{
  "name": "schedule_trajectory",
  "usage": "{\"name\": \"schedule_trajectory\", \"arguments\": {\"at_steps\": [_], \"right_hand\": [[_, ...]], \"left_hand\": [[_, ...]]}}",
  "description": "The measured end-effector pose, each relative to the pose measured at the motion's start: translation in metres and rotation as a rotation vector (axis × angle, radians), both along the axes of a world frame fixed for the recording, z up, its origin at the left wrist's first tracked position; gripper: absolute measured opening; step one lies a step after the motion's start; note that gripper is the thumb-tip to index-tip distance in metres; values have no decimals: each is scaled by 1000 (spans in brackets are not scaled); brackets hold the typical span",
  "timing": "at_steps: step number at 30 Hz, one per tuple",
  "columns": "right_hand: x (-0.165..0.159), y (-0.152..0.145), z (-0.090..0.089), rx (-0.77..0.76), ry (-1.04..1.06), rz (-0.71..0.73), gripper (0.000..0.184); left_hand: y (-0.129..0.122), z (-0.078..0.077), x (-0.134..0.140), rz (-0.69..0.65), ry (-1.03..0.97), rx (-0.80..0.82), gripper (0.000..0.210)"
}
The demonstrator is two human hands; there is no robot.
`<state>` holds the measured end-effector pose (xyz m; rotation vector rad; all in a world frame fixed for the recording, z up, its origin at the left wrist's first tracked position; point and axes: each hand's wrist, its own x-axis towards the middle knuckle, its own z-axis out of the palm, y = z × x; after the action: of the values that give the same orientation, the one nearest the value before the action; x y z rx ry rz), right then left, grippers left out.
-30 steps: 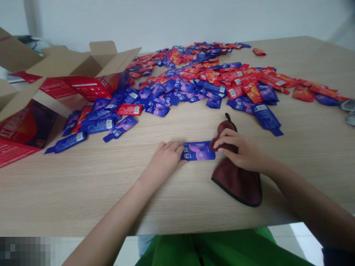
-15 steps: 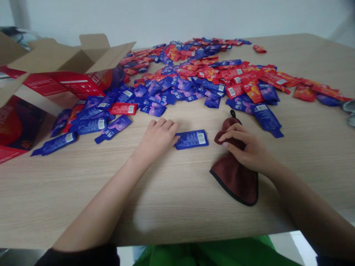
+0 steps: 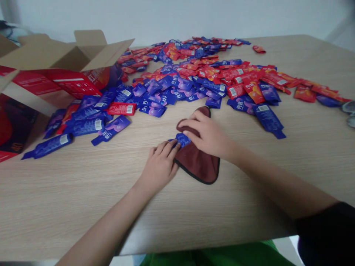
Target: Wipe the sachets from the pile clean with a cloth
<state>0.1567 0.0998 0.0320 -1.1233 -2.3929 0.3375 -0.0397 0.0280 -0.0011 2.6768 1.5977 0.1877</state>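
Observation:
A blue sachet [image 3: 182,140] with pale print lies flat on the table, partly covered. My left hand [image 3: 160,162] holds its left end down with bent fingers. Bunched in the fingers of my right hand [image 3: 208,136] is a brown cloth [image 3: 200,167] with a black edge. The cloth overlaps the sachet's right part, and its lower flap spreads on the table toward me. Both hands are close together, and the cloth's edge meets my left fingertips.
Heaped red and blue sachets [image 3: 177,83] stretch across the back of the table [image 3: 83,207]. An open cardboard box [image 3: 58,79] with red and dark printed sides stands at the left, several blue sachets beside it. A grey object [image 3: 348,107] shows at the right edge.
My right hand has moved left with the brown cloth, from beside the blue sachet onto it. My left hand has shifted slightly toward me and still touches the sachet's left end.

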Motion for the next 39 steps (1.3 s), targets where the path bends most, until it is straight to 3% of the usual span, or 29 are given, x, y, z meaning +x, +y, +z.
{"name": "schedule_trajectory", "arguments": {"at_steps": [3,5,12,16,18,22,27,34,39], "right_hand": [[-23,0,-16,94,-220,-3,28],[-21,-2,-24,121,-283,-26,28],[41,1,-38,-4,-118,-84,28],[61,4,-32,-135,-62,-80,24],[57,5,-23,-165,-69,-103,21],[21,1,-11,-49,-66,-53,24],[-9,-11,-20,77,-273,58,28],[54,-14,-34,-31,-264,-63,30],[75,-8,-24,-142,-251,-44,26]], "left_hand": [[-1,0,-2,3,-6,-15,48],[-2,0,-4,5,-14,-19,46],[0,1,-6,-22,-38,-56,46],[-1,2,-5,-42,-58,-55,45],[-2,2,-3,-47,-51,-48,45],[-4,4,4,-42,-12,-34,43],[-4,7,5,-29,3,-53,44],[-3,5,-3,-64,-20,-90,46],[-2,5,-4,-71,-50,-103,47]]}}
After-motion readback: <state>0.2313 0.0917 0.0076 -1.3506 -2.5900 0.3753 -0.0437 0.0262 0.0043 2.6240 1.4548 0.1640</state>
